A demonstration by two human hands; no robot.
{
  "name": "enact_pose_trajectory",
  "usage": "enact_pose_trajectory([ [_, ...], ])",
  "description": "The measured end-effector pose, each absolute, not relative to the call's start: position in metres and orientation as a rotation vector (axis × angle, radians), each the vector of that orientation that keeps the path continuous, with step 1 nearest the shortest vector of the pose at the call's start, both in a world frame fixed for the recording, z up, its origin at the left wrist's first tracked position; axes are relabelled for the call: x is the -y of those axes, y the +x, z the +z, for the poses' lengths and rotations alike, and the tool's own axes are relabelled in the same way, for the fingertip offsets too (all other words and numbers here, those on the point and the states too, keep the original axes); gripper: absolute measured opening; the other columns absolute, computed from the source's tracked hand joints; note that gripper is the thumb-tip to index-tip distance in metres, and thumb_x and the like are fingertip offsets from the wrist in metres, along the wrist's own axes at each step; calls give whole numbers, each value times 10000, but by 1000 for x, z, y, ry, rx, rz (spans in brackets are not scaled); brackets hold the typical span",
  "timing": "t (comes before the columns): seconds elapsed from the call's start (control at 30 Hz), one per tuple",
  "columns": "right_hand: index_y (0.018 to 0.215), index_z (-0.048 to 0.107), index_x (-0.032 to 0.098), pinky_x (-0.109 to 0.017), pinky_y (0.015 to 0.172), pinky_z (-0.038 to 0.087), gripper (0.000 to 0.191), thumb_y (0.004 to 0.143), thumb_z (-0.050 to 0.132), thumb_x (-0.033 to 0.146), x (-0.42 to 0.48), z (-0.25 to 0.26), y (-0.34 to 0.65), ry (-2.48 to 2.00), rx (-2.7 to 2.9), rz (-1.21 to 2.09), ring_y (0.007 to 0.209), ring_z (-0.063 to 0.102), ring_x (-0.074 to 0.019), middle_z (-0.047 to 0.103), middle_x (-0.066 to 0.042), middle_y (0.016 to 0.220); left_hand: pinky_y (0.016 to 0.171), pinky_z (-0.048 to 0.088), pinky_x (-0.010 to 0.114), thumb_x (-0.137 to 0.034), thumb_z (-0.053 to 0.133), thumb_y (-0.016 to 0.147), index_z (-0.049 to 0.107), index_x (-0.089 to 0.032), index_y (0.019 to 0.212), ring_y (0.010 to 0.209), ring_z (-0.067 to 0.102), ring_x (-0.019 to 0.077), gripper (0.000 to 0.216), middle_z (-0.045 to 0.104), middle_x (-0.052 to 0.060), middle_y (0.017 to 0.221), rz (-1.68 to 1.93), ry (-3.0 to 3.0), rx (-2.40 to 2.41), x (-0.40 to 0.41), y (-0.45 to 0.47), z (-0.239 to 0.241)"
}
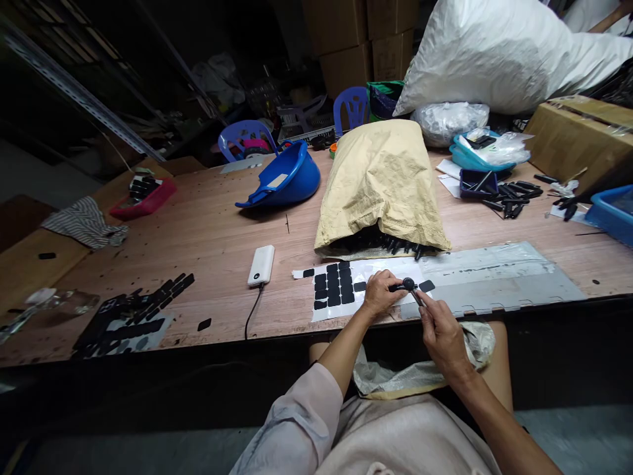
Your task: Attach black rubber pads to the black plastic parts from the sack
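My left hand (380, 293) is closed on a small black part with a round end (408, 284), held just above the table's front edge. In my right hand (442, 333) is a slim metal tool (417, 299), its tip against the round end of that part; its exact kind is too small to make out. Under the hands lies a white sheet (366, 269) bearing rows of black rounded stickers (334, 285). One loose black sticker (426, 285) lies just right of the part. Behind the hands, a yellow sack (380, 178) lies with its mouth toward me, black parts showing inside.
Left of the sheet are a white power bank (261, 265) with a cable and a blue basin (291, 173). A grey plastic sheet (499, 280) covers the front right. Farther right are black pieces (512, 196), a blue tray (613, 212) and a cardboard box (586, 142).
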State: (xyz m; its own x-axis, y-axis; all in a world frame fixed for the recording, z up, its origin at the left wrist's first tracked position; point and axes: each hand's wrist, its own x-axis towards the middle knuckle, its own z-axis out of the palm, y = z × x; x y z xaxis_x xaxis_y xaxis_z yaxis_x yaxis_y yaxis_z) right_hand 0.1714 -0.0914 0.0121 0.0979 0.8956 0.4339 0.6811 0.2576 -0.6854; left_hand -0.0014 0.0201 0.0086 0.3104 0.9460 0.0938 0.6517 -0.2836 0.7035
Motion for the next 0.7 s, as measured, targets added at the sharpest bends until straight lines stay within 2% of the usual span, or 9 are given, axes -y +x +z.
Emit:
enact_pose_trajectory([
  [0.13,1384,722,246,-315,776,561,406,1107,448,362,89,13,171,-1502,1681,290,813,681,-194,695,-56,937,941,492,367,-289,874,854,878,-306,1014,971,656,211,161,726,18,955,705,2029,-1411,-20,-1,7],
  [0.33,1417,705,261,-338,831,562,406,1102,470,364,89,14,179,-1521,1596,226,905,696,-212,713,-75,1008,963,507,380,-293,879,845,883,-309,1046,990,660,222,201,729,25,972,718,2024,-1407,-20,-1,7],
  [0.53,1361,728,236,-346,827,570,381,1095,483,357,86,13,187,-1498,1598,250,878,697,-210,731,-71,980,974,506,386,-260,888,828,882,-298,1027,997,672,224,203,745,22,979,719,1997,-1434,-18,1,10],
  [0.63,1377,719,226,-355,860,553,398,1096,478,370,79,24,201,-1556,1544,139,939,691,-222,735,-90,1031,977,504,388,-252,885,824,879,-287,1031,1006,673,228,210,748,26,988,702,2006,-1441,-17,1,13],
  [0.7,1376,723,224,-352,829,527,405,1088,480,374,70,31,218,-1682,1516,31,947,674,-230,727,-103,1073,975,507,388,-249,879,819,874,-286,1037,1011,670,233,221,748,27,995,691,2015,-1447,-16,2,15],
])
